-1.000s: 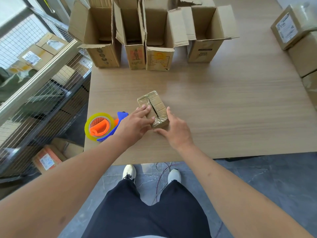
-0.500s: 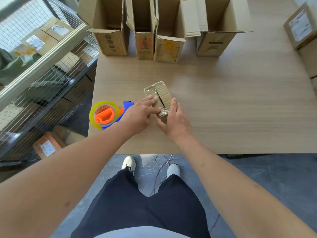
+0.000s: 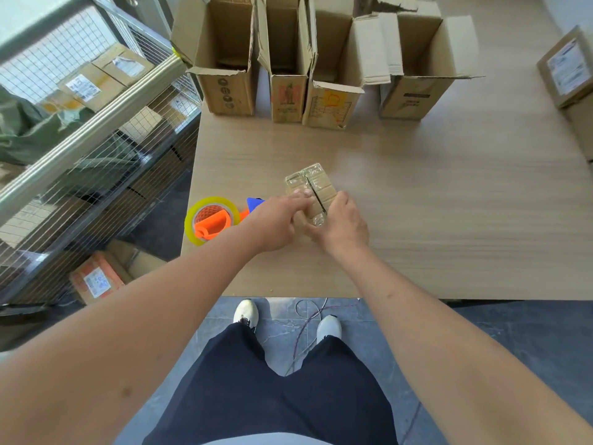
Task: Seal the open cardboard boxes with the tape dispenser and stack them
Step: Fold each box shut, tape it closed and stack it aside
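A small tape-covered cardboard box (image 3: 313,184) lies on the wooden table (image 3: 433,213), its top seam dark down the middle. My left hand (image 3: 276,221) holds its left side, fingertips on the top. My right hand (image 3: 341,224) grips its near right end. Just left of my left hand lies the tape dispenser (image 3: 213,221), orange and blue with a yellow roll, near the table's left edge. Several open cardboard boxes (image 3: 321,59) stand in a row at the back of the table.
Sealed labelled boxes (image 3: 571,78) sit at the table's right edge. A wire-mesh cage (image 3: 80,130) with parcels stands to the left. My legs and white shoes are below the table's near edge, with a cable on the floor.
Both hands have closed in on the small box, the right one sliding up along its near end. The view has shifted slightly toward the table.
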A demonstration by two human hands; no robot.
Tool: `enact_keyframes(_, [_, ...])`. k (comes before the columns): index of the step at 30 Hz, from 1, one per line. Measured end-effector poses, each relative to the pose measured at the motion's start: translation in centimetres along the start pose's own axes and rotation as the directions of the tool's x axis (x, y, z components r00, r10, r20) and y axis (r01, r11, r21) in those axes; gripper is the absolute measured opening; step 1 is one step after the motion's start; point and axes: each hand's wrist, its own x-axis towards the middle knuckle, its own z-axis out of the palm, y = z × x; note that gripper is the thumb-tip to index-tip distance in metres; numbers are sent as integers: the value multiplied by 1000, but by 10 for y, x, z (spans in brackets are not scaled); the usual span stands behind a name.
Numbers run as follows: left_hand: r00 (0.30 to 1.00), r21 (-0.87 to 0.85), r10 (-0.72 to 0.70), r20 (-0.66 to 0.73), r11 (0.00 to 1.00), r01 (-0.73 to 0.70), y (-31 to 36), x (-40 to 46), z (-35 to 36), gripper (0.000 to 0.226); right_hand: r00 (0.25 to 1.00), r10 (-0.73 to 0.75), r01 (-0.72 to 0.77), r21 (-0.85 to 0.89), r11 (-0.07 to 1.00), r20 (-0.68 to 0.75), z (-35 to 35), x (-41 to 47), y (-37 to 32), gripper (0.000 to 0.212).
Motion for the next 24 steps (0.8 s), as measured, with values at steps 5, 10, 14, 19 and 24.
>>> enact_keyframes(5, [994,184,-33,-104,982,52,-5,2,-12,67,998,-60,62,-214,975,16,1,7,-18,133])
enact_keyframes(10, [986,324,-105,-133,935,143,-19,3,-34,66,977,-193,206,-159,966,90,-5,12,-30,99])
enact_keyframes(14, [988,355,-110,-109,924,142,-25,0,-54,66,986,-154,162,-139,977,67,-15,5,-38,91])
enact_keyframes(19, [995,391,-51,-88,917,81,-21,-5,-87,65,994,-107,107,-87,990,7,-48,-1,-62,89])
enact_keyframes(24, [993,453,43,-108,892,10,-10,-11,-133,65,994,-38,31,-70,997,-103,-94,-10,-90,89])
